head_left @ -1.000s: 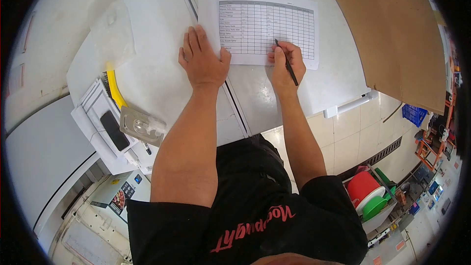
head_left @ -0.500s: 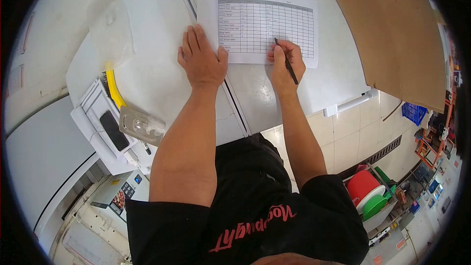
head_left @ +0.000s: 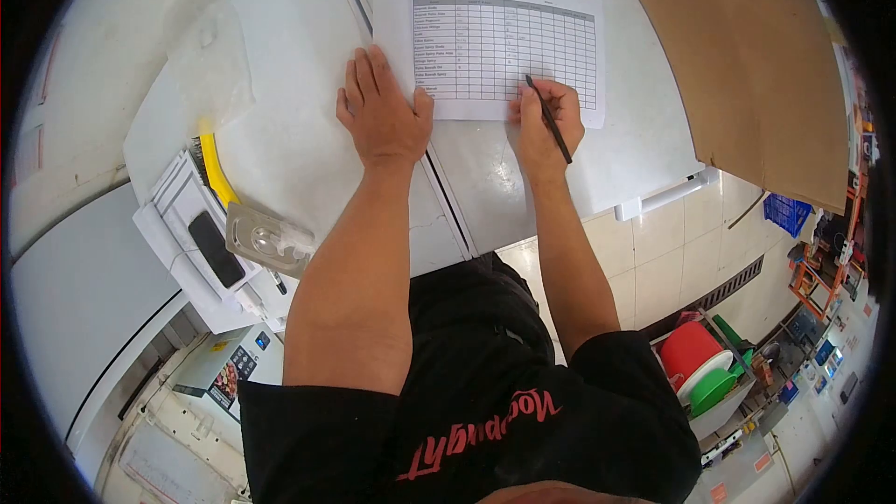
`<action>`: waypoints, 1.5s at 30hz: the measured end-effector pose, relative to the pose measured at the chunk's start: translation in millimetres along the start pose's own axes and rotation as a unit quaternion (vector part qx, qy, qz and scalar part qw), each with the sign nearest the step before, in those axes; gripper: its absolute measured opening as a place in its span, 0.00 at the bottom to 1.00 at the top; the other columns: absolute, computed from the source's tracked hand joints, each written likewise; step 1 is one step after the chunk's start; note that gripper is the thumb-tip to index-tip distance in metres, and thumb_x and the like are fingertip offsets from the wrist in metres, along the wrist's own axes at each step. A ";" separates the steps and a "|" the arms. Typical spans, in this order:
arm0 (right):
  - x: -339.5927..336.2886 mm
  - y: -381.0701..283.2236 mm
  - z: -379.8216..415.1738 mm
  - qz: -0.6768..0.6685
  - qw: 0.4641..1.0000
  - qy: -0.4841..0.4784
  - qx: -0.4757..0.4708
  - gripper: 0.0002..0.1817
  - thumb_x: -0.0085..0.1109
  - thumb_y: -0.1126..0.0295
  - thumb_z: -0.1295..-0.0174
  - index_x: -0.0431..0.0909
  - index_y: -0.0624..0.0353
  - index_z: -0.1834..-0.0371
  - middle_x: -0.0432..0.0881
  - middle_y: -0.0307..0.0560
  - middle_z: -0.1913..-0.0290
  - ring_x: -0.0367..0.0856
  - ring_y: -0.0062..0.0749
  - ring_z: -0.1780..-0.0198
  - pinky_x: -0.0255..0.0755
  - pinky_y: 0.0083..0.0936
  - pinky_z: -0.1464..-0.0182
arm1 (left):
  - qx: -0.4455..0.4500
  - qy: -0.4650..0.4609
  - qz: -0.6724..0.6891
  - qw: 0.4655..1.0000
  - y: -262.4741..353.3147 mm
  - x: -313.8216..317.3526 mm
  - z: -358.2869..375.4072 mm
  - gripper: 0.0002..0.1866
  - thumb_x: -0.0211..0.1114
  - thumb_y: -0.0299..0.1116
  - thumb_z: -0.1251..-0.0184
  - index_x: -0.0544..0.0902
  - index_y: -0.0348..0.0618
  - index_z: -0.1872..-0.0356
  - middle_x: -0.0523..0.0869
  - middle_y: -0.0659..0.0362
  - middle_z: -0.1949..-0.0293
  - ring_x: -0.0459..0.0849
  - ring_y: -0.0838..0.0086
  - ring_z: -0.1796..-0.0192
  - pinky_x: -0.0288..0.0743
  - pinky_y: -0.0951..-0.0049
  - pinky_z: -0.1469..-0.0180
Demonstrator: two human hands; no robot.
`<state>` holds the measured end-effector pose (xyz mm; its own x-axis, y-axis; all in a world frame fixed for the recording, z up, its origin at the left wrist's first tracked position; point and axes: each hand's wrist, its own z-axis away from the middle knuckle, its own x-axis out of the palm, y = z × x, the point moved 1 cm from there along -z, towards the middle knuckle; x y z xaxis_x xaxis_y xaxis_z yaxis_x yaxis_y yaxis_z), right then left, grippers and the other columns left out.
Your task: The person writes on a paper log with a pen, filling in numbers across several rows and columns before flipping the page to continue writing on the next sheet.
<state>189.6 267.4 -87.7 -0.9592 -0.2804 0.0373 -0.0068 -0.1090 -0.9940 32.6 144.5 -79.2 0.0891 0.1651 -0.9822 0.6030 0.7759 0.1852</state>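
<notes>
A printed form point(head_left: 560, 58) with a ruled table lies on the white tabletop point(head_left: 308, 149), with a few small handwritten marks in two of its columns. My left hand point(head_left: 385, 117) rests flat with fingers stretched out, its thumb on the form's left edge. In my right hand point(head_left: 549, 131) a black pen point(head_left: 551, 121) is pinched, leaning across the lower right part of the table. That hand's edge lies over the form's bottom margin. Another sheet shows from under the form at its left side.
To the left lie a yellow-handled brush point(head_left: 217, 168), a phone point(head_left: 217, 249) on white trays and papers, and a clear plastic container point(head_left: 266, 238). A thin plastic sheet point(head_left: 210, 56) is behind them. Brown cardboard point(head_left: 747, 56) stands at the right edge. Colored boards point(head_left: 691, 355) sit in a rack below.
The pen and my right hand have shifted very slightly right and down. My left hand stays in place.
</notes>
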 end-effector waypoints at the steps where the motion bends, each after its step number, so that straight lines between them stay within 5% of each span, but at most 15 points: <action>1: 0.1 -1.1 0.2 0.000 1.000 0.000 0.000 0.08 0.65 0.76 0.28 0.79 0.68 0.50 0.87 0.46 0.66 0.88 0.24 0.67 0.83 0.22 0.64 | -0.001 -0.002 -0.004 1.000 0.7 -1.0 -0.2 0.47 0.62 0.47 0.27 0.51 0.41 0.14 0.56 0.49 0.14 0.51 0.57 0.12 0.42 0.46 0.15; 9: 9.5 0.4 -4.1 0.138 0.986 -0.027 -0.083 0.06 0.66 0.76 0.30 0.76 0.62 0.61 0.87 0.44 0.74 0.86 0.21 0.73 0.80 0.21 0.67 | 0.005 0.003 -0.007 1.000 -0.1 1.0 0.1 0.47 0.61 0.48 0.26 0.51 0.41 0.14 0.57 0.48 0.14 0.52 0.56 0.13 0.42 0.46 0.15; 31: 9.6 5.0 -5.0 0.086 0.994 -0.029 -0.061 0.07 0.66 0.75 0.29 0.76 0.62 0.60 0.88 0.46 0.75 0.87 0.22 0.74 0.80 0.20 0.68 | -0.003 -0.010 -0.009 1.000 1.0 -1.1 -0.1 0.48 0.62 0.49 0.26 0.50 0.41 0.13 0.56 0.49 0.14 0.51 0.56 0.12 0.42 0.47 0.15; 45: 8.3 10.1 -11.2 0.165 0.981 -0.033 -0.097 0.07 0.65 0.75 0.33 0.75 0.60 0.66 0.85 0.43 0.77 0.83 0.23 0.77 0.78 0.23 0.71 | -0.006 -0.009 -0.012 1.000 0.1 1.3 -0.6 0.47 0.61 0.49 0.26 0.50 0.41 0.13 0.55 0.49 0.14 0.50 0.56 0.12 0.41 0.45 0.15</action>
<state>178.3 274.7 -98.6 -0.8980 -0.3308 -0.2901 0.2418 0.1798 -0.9535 32.3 145.2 -80.5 0.0892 0.1366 -0.9866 0.5960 0.7863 0.1628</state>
